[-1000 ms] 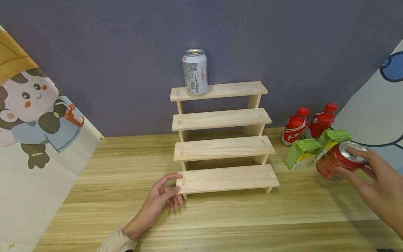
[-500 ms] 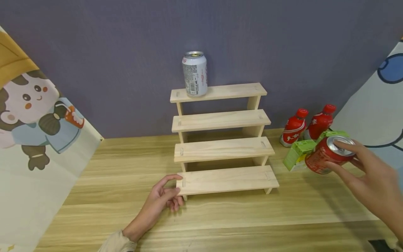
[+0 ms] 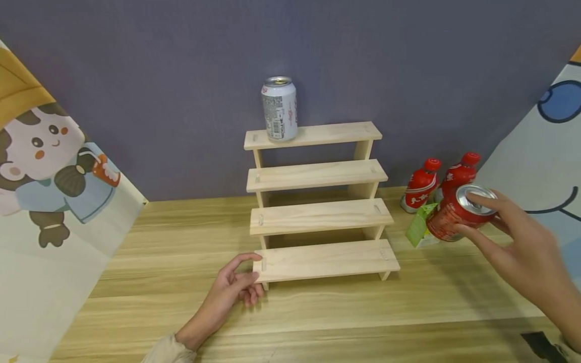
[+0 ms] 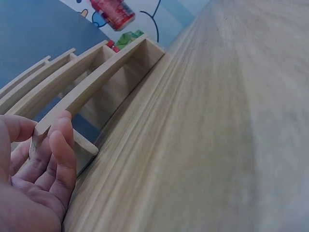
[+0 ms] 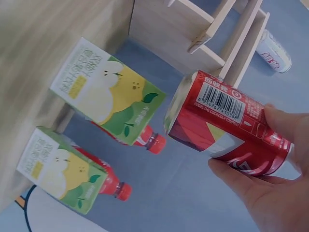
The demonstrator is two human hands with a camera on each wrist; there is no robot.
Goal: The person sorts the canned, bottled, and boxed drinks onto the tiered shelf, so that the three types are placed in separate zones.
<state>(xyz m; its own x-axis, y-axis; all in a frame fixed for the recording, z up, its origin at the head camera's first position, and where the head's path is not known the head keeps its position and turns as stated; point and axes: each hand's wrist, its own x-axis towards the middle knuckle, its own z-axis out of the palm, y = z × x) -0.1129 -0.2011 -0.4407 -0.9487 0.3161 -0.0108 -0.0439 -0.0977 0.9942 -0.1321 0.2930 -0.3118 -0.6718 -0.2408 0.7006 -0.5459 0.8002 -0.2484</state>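
Observation:
A red cola can [image 3: 458, 214] is gripped near its top by my right hand [image 3: 522, 247], raised off the table and tilted. In the right wrist view the thumb and fingers lie round the can [image 5: 231, 125], barcode side showing. My left hand [image 3: 233, 282] pinches the left end of the lowest step of a four-tier wooden display rack [image 3: 327, 259]. The left wrist view shows thumb and fingers [image 4: 63, 150] at that board's corner. A white can [image 3: 280, 111] stands upright on the top step, at its left part.
Two red bottles [image 3: 421, 186] stand right of the rack against the back wall. Two green juice cartons [image 5: 108, 92] stand in front of them, partly hidden by the red can in the head view. Printed side walls [image 3: 544, 151] bound the wooden table [image 3: 190, 237].
My right hand has carried the red can leftward and up toward the rack, so it now overlaps the cartons. The left hand keeps its hold on the lowest step.

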